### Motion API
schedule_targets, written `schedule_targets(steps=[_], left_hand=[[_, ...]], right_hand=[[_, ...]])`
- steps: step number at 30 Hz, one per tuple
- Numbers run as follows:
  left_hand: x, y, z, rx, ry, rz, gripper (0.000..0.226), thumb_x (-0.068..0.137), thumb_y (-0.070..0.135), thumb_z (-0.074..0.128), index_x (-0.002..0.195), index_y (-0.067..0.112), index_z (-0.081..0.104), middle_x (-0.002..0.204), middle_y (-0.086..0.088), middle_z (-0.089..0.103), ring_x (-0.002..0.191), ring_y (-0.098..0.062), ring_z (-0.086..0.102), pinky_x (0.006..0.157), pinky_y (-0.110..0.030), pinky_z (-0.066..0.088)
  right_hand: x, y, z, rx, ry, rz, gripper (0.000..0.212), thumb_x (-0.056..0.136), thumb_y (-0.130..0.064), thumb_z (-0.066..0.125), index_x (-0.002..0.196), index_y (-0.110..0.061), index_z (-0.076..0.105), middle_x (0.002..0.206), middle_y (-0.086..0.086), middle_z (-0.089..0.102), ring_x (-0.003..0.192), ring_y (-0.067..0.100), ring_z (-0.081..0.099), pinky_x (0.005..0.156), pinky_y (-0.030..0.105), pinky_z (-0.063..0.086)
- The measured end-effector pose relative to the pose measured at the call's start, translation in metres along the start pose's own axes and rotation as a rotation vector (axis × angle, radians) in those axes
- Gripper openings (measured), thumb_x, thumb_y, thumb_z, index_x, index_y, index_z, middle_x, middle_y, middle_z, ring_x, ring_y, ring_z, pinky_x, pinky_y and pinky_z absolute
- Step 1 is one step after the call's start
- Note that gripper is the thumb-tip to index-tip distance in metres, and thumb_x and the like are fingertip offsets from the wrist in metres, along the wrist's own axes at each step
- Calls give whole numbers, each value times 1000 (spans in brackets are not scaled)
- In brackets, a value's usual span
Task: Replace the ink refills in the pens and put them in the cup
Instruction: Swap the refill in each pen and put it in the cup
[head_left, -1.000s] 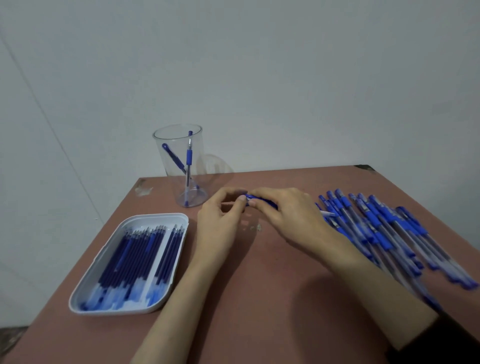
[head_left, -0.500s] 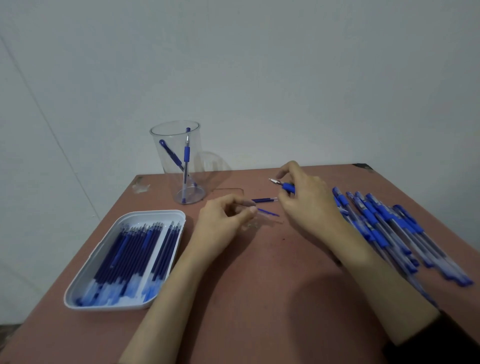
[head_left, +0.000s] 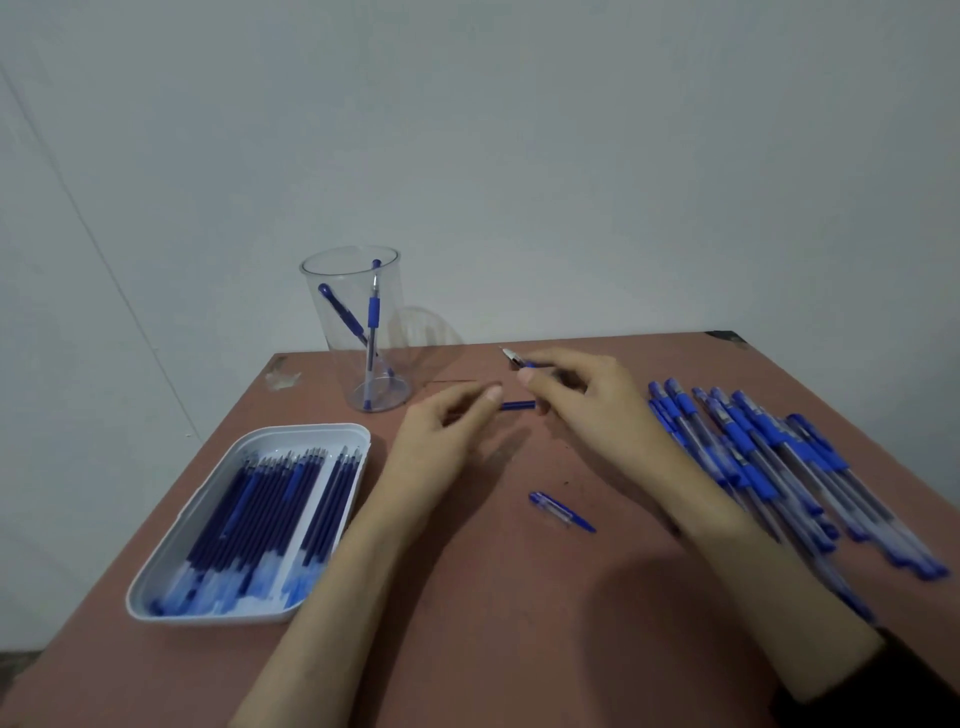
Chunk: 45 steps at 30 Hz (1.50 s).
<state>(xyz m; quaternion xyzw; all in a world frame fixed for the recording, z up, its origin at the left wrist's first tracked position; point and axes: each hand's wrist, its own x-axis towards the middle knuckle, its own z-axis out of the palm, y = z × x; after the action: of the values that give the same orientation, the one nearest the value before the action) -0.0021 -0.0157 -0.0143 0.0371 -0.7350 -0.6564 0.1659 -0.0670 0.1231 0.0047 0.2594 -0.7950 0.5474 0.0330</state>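
Your right hand (head_left: 587, 410) pinches the pen tip section (head_left: 519, 359), left hand (head_left: 441, 447) is gripping the blue refill (head_left: 518, 406) just beside it.

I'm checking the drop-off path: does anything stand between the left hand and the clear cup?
Nothing visible: only bare table separates the left hand, pinching a refill, from the cup. The right hand holds the pen tip.

wall (head_left: 519, 130): plain pale grey | table (head_left: 493, 623): reddish-brown, worn corner | floor (head_left: 15, 670): dark, possibly bare

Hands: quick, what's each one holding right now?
Left hand: pinches a blue refill.
Right hand: grips a pen tip.
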Motion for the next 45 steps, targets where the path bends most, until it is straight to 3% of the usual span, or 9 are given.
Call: schedule_targets(steps=[2,4,9,17,22,31,35,42,45], left_hand=[[3,2,0,-229,-43,-34,22,96,28,53,104,19,71,93,-2,73,97,-17,63,83,-26,45],[1,3,2,-413,-116,-11,27,97,28,51,103,10,70,83,-17,67,88,-35,60,84,-39,43],[-1,10,2,-543,-92,6,23,85,19,54,80,14,76,63,-7,62,61,-14,65,64,-21,52],[6,5,-3,-638,22,-29,30,68,16,68,96,10,58,82,-4,72,70,-17,67,65,-26,56],[6,9,-6,-669,24,-49,45,80,6,62,123,12,53,107,-11,72,94,-20,70,88,-32,54],[5,5,-5,-545,81,-16,34,79,0,65,110,14,62,100,-8,74,94,-19,70,85,-27,56],[3,3,-5,-379,175,-28,25,82,7,68,106,15,68,89,1,75,80,-5,68,72,-17,50],[5,-1,-2,-183,243,-60,3,83,19,70,85,19,72,66,13,68,60,4,56,62,-15,46],[7,-3,-5,-173,311,-89,13,83,25,70,75,15,71,60,12,62,57,0,51,59,-17,47]], right_hand=[[-1,-6,5,351,-112,162,17,95,-17,54,96,-8,69,58,4,55,46,10,39,44,22,26],[-3,-11,8,587,-234,270,23,95,-15,50,98,4,63,58,9,53,44,11,34,43,25,19],[-8,-10,13,758,-416,319,24,80,-27,58,87,-6,66,57,6,51,39,7,31,36,16,23],[-10,-9,21,521,-224,191,13,85,-14,68,74,-20,69,57,2,57,43,8,39,40,18,27],[-7,-6,17,415,-91,213,7,85,-20,70,78,-21,69,58,0,59,45,10,40,42,21,26],[-6,-5,9,249,-114,132,2,82,-20,73,81,-19,71,61,2,62,48,10,46,46,22,34],[-8,-6,9,73,-73,11,3,82,-19,73,80,-21,72,64,8,63,48,4,48,48,13,38],[-9,0,10,-294,25,-168,9,80,-25,74,79,-30,67,66,-12,64,62,2,55,56,13,39],[-6,2,6,-415,35,-202,8,79,-23,73,81,-27,67,65,-16,59,63,-2,53,59,17,37]])
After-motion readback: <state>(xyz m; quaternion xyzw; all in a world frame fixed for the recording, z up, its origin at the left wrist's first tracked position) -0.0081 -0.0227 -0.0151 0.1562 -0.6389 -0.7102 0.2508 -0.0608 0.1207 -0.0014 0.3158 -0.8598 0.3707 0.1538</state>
